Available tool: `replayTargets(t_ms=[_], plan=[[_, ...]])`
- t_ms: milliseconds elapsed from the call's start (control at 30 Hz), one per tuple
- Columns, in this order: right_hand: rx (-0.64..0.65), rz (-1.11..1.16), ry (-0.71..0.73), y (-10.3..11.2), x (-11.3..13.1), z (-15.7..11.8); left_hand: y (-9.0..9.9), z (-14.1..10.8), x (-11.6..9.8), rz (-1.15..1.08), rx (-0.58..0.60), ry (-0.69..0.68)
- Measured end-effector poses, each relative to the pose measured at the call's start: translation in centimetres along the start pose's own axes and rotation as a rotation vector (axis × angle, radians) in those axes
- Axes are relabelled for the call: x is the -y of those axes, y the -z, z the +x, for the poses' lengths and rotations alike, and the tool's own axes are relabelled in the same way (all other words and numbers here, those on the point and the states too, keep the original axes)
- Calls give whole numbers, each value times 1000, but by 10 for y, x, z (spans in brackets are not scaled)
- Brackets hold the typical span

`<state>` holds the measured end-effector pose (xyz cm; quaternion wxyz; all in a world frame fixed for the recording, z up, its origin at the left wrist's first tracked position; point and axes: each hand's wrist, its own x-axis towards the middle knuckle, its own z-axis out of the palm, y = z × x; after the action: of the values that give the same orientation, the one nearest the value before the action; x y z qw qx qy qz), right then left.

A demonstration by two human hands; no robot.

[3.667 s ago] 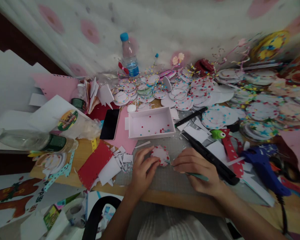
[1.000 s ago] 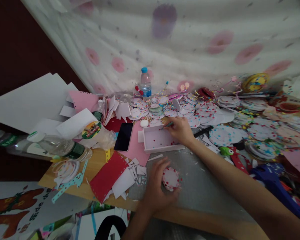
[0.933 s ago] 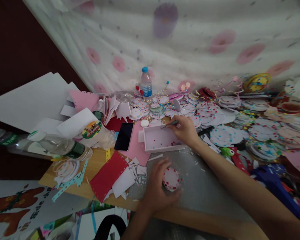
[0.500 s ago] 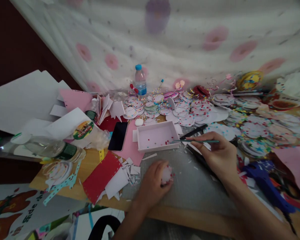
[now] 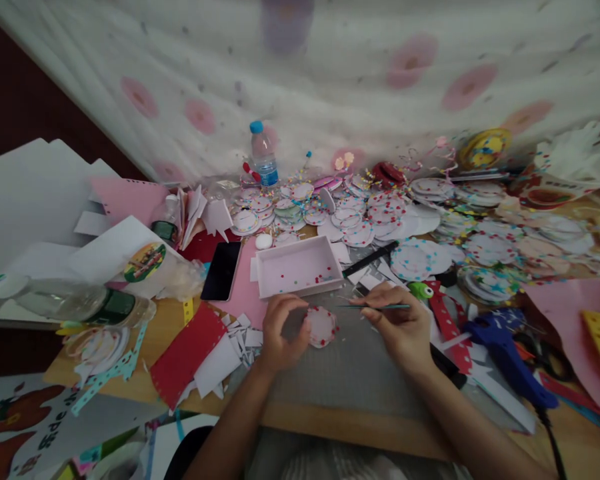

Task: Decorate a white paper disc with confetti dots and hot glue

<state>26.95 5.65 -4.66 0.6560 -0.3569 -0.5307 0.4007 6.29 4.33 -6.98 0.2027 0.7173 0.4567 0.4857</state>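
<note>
A small round pale-pink paper disc [image 5: 322, 328] with red dots around its rim lies on the grey mat [image 5: 350, 373]. My left hand [image 5: 283, 333] is at the disc's left edge, thumb and forefinger apart in a curve, the thumb tip at the rim. Between the fingertips of my right hand [image 5: 403, 327] is a thin teal stick-like tool [image 5: 393, 307], held nearly level. Its fine tip points left, just above and right of the disc. Behind both hands stands a shallow white box [image 5: 300, 267] with a few red and green bits inside.
Several decorated paper discs [image 5: 357, 233] are piled along the back. A phone [image 5: 221, 271], red card [image 5: 187, 353] and paper scraps lie left, with a large bottle [image 5: 115, 307] beyond. To the right are a blue glue gun [image 5: 510, 360], a black pen-like object [image 5: 370, 259] and pink paper [image 5: 555, 320].
My left hand has loosened from around the disc, which now shows whole. My right hand has brought the teal tool from the box's edge toward the disc. The view has shifted slightly.
</note>
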Motion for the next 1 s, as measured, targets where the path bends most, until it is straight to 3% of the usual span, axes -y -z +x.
replayTargets(t_ms=[567,833,1000], plan=[[77,-136,-26,-9,-7,-9,-5,0,2,-10,64,-163],[73,-54,-168,-7,-8,-9,-3,2,-1,-58,70,-172],[103,-33,-178,-7,-7,-9,-3,2,-3,-53,46,-188]])
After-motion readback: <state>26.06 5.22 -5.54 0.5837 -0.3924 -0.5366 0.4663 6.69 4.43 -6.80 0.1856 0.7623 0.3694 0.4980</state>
